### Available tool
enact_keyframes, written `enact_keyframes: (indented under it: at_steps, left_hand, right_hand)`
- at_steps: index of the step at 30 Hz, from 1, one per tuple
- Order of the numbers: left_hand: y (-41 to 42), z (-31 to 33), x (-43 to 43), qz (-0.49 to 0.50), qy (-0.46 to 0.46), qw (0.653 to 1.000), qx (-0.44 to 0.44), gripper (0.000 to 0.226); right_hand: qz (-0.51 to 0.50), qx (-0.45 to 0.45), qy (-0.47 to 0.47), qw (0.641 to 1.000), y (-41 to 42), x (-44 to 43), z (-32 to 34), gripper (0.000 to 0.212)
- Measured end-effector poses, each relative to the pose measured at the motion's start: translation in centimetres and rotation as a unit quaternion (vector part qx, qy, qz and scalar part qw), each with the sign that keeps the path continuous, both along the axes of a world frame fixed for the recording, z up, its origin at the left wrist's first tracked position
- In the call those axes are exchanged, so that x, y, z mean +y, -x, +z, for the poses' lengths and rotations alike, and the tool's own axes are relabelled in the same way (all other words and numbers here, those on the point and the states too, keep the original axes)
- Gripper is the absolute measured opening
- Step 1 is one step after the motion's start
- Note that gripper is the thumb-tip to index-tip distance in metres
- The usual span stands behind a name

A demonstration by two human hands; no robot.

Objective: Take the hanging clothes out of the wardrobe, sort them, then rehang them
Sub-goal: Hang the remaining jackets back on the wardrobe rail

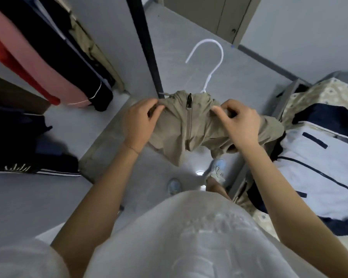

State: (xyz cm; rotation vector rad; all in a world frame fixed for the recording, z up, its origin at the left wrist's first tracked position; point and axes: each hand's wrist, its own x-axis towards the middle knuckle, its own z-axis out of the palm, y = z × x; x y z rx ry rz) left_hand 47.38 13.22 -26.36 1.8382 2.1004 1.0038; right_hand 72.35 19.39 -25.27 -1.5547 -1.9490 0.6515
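Your left hand and right hand each pinch a shoulder of the tan jacket, fingers curled into the cloth. It sits on a white hanger, held above the floor between the wardrobe and the bed.

The grey floor runs below both hands, and two light shoes stand on it under them, nearer the person. Right of the right hand is a bed with a patterned cover. A white-and-navy jacket lies spread on it. Left of the left hand, dark folded clothes with white stripes lie on the wardrobe's grey bottom board.
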Motion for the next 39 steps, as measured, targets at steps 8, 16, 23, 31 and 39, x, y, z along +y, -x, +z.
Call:
enact_keyframes:
  at_steps: [8,16,23,31,39]
  left_hand:
    - [10.4,0.0,-7.0,0.152,0.001,0.988,-0.003,0.037]
    - [16.8,0.7,-12.4,0.276,-0.028,0.961,0.004,0.035]
    - [21.7,-0.6,-15.1,0.375,-0.003,0.927,0.003,0.037]
    - [26.0,1.0,-16.0,0.423,0.028,0.905,0.039,0.050]
    - [33.4,2.0,-15.4,0.466,0.028,0.883,0.037,0.049]
  right_hand:
    - [0.114,-0.001,-0.014,0.993,12.0,-2.0,2.2,0.042]
    - [0.269,0.002,-0.010,0.963,22.3,-2.2,2.2,0.037]
    - [0.391,-0.004,0.031,0.920,30.1,-0.5,2.6,0.033]
    - [0.536,-0.009,0.067,0.841,37.8,1.0,4.0,0.032]
    - [0.527,0.017,0.105,0.843,46.7,1.3,4.9,0.028]
